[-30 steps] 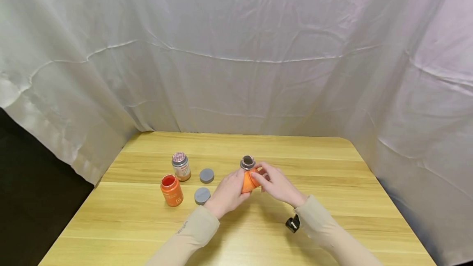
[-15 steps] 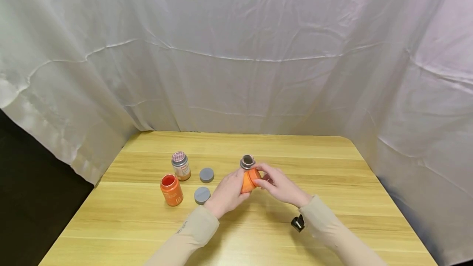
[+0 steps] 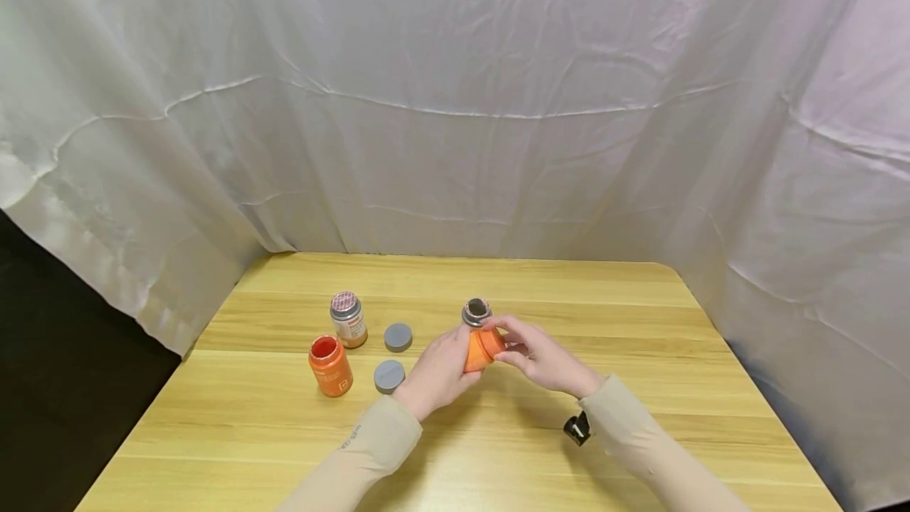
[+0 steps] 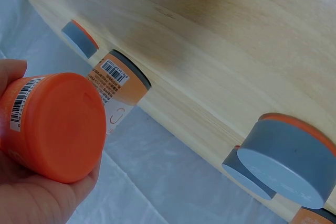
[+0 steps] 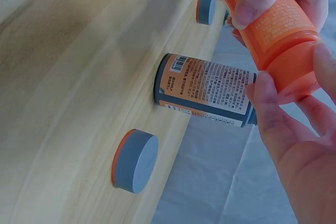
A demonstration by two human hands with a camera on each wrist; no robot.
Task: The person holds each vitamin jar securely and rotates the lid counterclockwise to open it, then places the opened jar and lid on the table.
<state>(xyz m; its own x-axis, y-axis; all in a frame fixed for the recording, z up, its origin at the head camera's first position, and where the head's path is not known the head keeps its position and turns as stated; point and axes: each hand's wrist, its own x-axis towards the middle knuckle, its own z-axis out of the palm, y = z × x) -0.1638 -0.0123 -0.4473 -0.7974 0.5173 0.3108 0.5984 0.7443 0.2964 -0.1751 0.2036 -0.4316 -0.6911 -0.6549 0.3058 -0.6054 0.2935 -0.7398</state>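
Observation:
My left hand (image 3: pixel 439 370) grips an orange bottle (image 5: pixel 273 19), held tilted over the table with its top toward the right; its base faces the left wrist camera. At its other end is a ridged orange cap (image 5: pixel 294 69), which the fingers and thumb of my right hand (image 3: pixel 546 358) pinch around the rim. Just behind my hands stands a grey-and-orange bottle (image 5: pixel 205 90), uncapped, its dark mouth showing in the head view. A grey lid (image 5: pixel 135 161) lies on the table near it in the right wrist view; in the head view my right hand hides it.
On the left stand an open orange bottle (image 3: pixel 331 374) and a grey bottle (image 3: pixel 349 324) with a checked seal over its mouth. Two grey lids (image 3: pixel 398 337) lie beside them, one close to my left wrist. Pale curtains (image 3: pixel 455 141) hang around the wooden table (image 3: pixel 597 291).
My right hand has shifted slightly to the right and its fingers have moved around the cap. The left hand and the orange bottle have hardly moved.

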